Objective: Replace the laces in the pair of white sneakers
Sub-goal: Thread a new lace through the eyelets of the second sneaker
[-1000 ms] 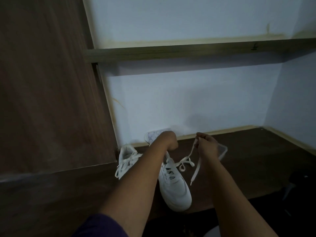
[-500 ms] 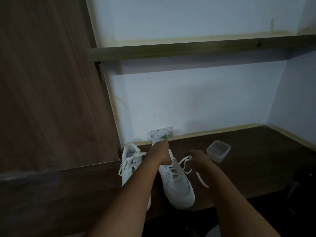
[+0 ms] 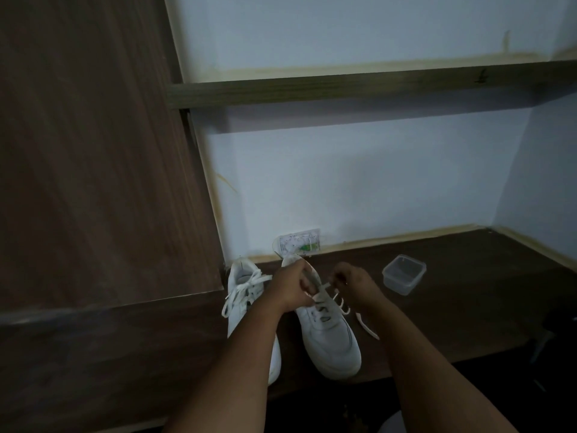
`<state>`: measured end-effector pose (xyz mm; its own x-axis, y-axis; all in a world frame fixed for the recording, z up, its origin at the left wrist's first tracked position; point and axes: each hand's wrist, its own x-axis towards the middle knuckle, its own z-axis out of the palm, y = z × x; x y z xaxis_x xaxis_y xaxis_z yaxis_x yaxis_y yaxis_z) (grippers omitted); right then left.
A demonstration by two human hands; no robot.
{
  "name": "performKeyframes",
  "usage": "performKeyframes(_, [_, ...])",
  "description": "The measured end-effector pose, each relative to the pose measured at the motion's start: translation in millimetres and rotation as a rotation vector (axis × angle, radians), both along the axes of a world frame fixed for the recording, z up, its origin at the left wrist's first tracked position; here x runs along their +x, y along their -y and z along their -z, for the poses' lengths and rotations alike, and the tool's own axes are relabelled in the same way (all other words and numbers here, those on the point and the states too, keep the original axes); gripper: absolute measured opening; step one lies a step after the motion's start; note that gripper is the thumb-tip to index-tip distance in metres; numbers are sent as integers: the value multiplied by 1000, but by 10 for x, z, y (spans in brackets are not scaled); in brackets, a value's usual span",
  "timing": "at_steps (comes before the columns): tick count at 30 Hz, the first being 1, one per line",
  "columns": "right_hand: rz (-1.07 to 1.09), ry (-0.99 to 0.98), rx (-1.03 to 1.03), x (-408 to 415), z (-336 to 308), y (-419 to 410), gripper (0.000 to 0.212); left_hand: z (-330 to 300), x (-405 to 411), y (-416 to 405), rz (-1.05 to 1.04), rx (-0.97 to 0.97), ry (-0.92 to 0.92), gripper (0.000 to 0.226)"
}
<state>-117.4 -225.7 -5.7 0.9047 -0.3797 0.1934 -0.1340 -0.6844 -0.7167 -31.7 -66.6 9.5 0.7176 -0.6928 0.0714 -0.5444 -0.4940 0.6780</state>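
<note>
On the dark wooden bench point(image 3: 468, 307), left hand point(image 3: 292, 290) grips the white leather sneaker's point(image 3: 327, 332) collar; right hand point(image 3: 354, 284) pinches its flat white lace point(image 3: 340, 303). Best to pull gently, one eyelet at a time.

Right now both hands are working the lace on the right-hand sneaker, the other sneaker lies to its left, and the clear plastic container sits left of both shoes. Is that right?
Not quite. The head view shows the clear plastic container to the right of both shoes, not left. The rest holds: the left hand and right hand are at the lace on the right-hand sneaker, and the other sneaker lies to its left.
</note>
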Motion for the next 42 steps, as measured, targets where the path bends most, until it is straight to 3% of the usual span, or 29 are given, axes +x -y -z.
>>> performKeyframes(4, [67, 125, 216, 15, -39, 10, 9, 24, -46, 53, -28, 36, 119, 55])
performKeyframes(7, [127, 181, 344, 36, -87, -17, 15, 25, -92, 104, -57, 48, 176, 49])
performKeyframes(9, [168, 216, 597, 22, -135, -37, 27, 22, -102, 113, -59, 36, 154, 45])
performKeyframes(11, [157, 249, 1017, -20, -241, -43, 35, 33, -86, 101, -75, -3, 89, 40])
performKeyframes(13, [125, 274, 1203, -82, -321, 10, 34, 55, -56, 87, -88, -51, 29, 34])
performKeyframes(15, [79, 240, 902, -137, -338, 72, 28, 72, -31, 73, -85, -69, -9, 30])
performKeyframes(17, [-41, 35, 366, -189, -266, 76, 19, 74, -24, 63, -78, -89, -42, 27])
performKeyframes(18, [-102, -124, 197, -184, -192, 64, 15, 71, -28, 60, -73, -101, -66, 26])
performKeyframes(20, [-171, -342, 56, -149, -59, 14, 16, 63, -43, 50, -53, -104, -120, 23])
performKeyframes(25, [-9, -95, -13, -123, -268, 1, 12, 36, -65, 59, -18, -15, -129, 23])
performKeyframes(29, [105, 269, 516, -137, -482, -72, 21, -5, -55, 63, 22, 92, -103, 25])
performKeyframes(31, [9, 394, 702, -176, -597, -166, 19, -45, -96, 68, 32, 77, -106, 36])
performKeyframes(33, [-205, 391, 766, -199, -645, -264, 16, -109, -179, 80, 18, 42, -132, 29])
performKeyframes(35, [-410, 267, 689, -222, -637, -360, 18, -171, -227, 70, -47, -30, -260, 12])
performKeyframes(37, [-484, 175, 595, -202, -606, -402, 25, -217, -169, 24, -149, -206, -452, 23])
performKeyframes(39, [-335, 139, 455, -177, -610, -371, 38, -284, -48, -60, -302, -462, -638, 25])
performKeyframes(42, [5, 41, 96, -158, -470, -147, 23, -384, 141, -256, -542, -668, -764, 17])
